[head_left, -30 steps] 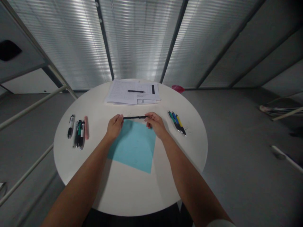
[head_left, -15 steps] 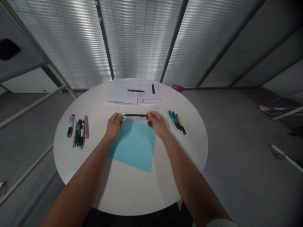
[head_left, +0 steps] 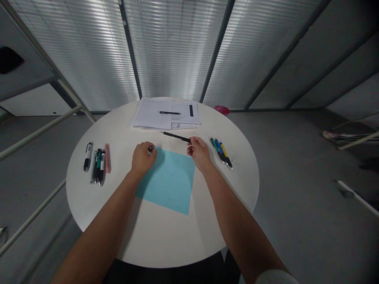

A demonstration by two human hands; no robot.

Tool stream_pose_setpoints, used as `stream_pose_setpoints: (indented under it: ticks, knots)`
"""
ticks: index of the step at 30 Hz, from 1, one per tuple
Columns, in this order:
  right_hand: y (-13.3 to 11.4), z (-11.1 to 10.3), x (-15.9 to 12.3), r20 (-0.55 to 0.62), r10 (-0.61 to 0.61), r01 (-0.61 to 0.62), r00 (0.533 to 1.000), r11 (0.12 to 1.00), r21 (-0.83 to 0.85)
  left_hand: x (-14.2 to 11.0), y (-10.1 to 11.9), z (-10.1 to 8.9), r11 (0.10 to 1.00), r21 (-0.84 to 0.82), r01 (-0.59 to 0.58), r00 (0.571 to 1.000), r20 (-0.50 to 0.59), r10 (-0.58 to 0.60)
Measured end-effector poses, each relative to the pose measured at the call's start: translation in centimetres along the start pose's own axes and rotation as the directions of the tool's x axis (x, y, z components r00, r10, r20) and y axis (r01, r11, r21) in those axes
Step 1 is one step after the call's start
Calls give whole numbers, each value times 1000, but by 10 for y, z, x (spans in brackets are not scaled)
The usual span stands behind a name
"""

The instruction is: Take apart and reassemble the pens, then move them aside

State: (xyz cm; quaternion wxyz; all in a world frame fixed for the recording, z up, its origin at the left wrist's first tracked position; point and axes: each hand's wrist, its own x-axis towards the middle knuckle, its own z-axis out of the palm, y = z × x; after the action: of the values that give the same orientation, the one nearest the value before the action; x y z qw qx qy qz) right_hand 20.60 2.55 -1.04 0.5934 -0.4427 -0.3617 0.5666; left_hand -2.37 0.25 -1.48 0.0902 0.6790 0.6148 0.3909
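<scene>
My right hand [head_left: 200, 151] is closed on one end of a thin black pen [head_left: 176, 137], which sticks out to the left above the round white table [head_left: 118, 221]. My left hand [head_left: 143, 156] is closed in a pinch, apart from the pen, with something small and pale at its fingertips that I cannot make out. Both hands hover over the far edge of a light blue paper sheet [head_left: 168, 182] lying flat on the table.
Several pens and a pink stick [head_left: 97, 162] lie at the table's left. Three coloured pens [head_left: 220, 152] lie at the right. A stack of printed papers [head_left: 166, 115] with a black pen on it sits at the far edge. Metal rails run at the left.
My left hand has come off the pen's left end and drawn back in a pinch. The pen, now only in my right hand, has swung up and away at its free end.
</scene>
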Motion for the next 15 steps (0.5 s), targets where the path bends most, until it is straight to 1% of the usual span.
stream_pose_setpoints:
  ticks: [2,5,8,12,14,15]
  knots:
    - [0,0,0,7,0,0,1000,1000,6,0,-3,3,994,87,-68,997,29,66]
    - [0,1,-1,7,2,-3,1000,1000,17,0,-5,6,980,176,-88,995,69,77]
    - [0,2,-1,8,9,-9,1000,1000,9,-1,-3,6,971,228,-66,994,103,43]
    - [-1,3,-2,15,-6,6,1000,1000,22,0,2,2,967,254,-5,987,155,-36]
    - [-1,3,-3,19,-10,9,1000,999,33,1,3,1,973,232,24,987,151,-60]
    - [-1,3,-3,19,-9,8,1000,999,37,1,2,0,978,207,38,989,130,-66]
